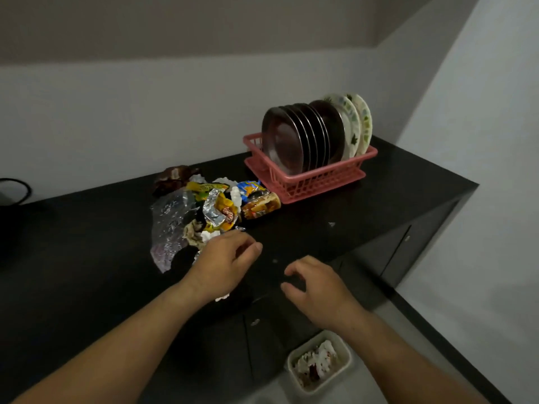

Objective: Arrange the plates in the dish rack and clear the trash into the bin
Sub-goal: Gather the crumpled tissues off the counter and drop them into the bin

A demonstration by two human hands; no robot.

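Here's the pink dish rack [320, 172] at the back right corner of the dark worktop [87, 243], its long axis running along the back edge. The plates stand upright on edge in one row along it, faces turned to the left end. There are about six dark metal plates [287, 138], rims packed too tightly for a firm count, and two white patterned plates [354, 123] behind them. The trash pile [210, 211] sits mid-worktop and stretches from the back edge towards the front: a clear plastic bag [169, 223] on its left, foil-lined yellow wrappers and white paper in the middle, and a brown-gold packet [261, 207] just beside the rack's left end. The left grip [224, 263] is over the pile's front end, fingers curled, with a white scrap showing beneath it. Whether it holds anything, I cannot tell. The right grip [312, 284] hovers at the front edge, loosely curled and holding nothing. Down on the floor is one white bin [329, 380] with crumpled paper inside.
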